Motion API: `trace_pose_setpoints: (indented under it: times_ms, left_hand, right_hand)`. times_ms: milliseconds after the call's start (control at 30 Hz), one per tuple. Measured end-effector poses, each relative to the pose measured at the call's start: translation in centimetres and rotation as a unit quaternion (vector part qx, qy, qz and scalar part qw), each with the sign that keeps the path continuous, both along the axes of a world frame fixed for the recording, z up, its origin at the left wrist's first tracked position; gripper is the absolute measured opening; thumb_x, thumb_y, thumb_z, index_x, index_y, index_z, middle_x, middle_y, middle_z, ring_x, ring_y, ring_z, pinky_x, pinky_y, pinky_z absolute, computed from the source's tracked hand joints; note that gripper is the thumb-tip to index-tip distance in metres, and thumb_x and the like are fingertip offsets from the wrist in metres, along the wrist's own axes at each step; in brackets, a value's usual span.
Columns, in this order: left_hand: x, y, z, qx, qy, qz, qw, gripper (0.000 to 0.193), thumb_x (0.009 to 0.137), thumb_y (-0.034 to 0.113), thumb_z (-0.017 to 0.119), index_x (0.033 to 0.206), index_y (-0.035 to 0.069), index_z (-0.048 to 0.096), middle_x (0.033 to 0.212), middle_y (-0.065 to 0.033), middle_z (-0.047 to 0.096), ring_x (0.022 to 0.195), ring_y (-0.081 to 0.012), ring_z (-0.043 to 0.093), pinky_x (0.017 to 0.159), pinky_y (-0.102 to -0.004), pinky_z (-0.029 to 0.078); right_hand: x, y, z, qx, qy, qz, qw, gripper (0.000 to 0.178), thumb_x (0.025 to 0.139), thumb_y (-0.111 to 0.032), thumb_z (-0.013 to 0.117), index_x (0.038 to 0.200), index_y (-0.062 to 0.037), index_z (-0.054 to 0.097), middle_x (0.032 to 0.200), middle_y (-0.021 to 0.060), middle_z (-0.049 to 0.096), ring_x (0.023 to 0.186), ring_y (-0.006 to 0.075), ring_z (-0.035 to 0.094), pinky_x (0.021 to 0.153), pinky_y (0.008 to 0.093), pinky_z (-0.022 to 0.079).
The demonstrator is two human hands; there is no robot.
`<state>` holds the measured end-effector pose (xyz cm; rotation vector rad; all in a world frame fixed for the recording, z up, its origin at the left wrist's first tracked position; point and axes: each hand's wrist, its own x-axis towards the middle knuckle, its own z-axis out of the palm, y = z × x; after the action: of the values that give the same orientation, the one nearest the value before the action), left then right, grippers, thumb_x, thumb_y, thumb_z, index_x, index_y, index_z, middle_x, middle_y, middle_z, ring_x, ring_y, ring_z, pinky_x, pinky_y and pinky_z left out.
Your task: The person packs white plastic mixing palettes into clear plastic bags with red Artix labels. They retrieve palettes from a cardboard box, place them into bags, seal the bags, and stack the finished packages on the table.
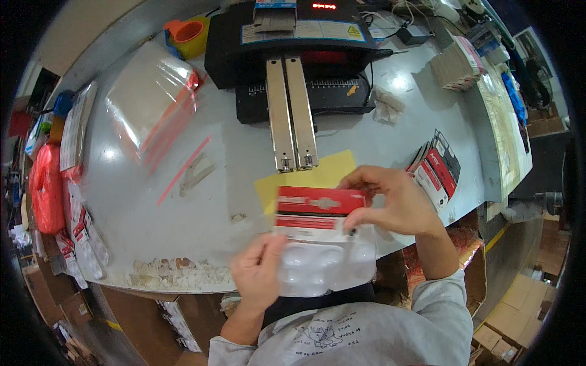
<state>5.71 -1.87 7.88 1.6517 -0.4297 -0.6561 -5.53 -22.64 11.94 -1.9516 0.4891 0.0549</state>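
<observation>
In front of my body, a red, black and white header card with a hanger cutout sits at the top of a clear plastic blister pack. My right hand pinches the card at its right end between thumb and fingers. On the other side, my left hand is closed on the left edge, where card and plastic meet. A yellow sheet lies on the table just beyond the card. Two metal arms of a black machine reach toward it.
A stack of similar cards lies right of my right hand. Clear bags and a pink strip lie to the left. Farther left are a red plastic bag and packaged cards. A card stack stands at back right; orange tape at back left.
</observation>
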Motion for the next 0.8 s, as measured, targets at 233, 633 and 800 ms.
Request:
trace_pose_setpoints:
  times_ms: [233,633,800]
  left_hand:
    - [0.1,-0.2,-1.3,-0.039,0.033,0.079,0.996,0.020,0.090,0.015,0.060,0.092,-0.004,0.066,0.072,0.0035,0.058,0.061,-0.0022,0.042,0.054,-0.0164,0.032]
    - [0.0,0.0,-1.3,-0.025,0.013,0.073,0.997,0.020,0.090,0.014,0.060,0.091,-0.005,0.066,0.074,0.0023,0.060,0.064,-0.0029,0.045,0.056,-0.0173,0.035]
    - [-0.3,0.0,-0.9,-0.028,0.020,0.089,0.995,0.019,0.090,0.013,0.060,0.091,-0.005,0.066,0.074,0.0024,0.060,0.063,-0.0027,0.045,0.056,-0.0170,0.034]
  right_hand:
    - [-2.0,2.3,-2.6,0.284,0.053,-0.144,0.947,0.017,0.085,-0.012,0.065,0.092,0.0038,0.068,0.074,0.0078,0.067,0.060,0.0096,0.062,0.052,0.0201,0.047]
    - [-1.3,2.9,-2.4,0.369,0.044,-0.111,0.922,0.020,0.087,-0.016,0.064,0.092,0.0040,0.064,0.070,0.0060,0.064,0.056,0.0088,0.058,0.048,0.0206,0.046]
    - [-1.3,3.1,-2.3,0.378,0.079,-0.123,0.914,0.019,0.085,-0.016,0.066,0.083,0.0022,0.061,0.064,0.0045,0.061,0.051,0.0073,0.053,0.045,0.0198,0.042]
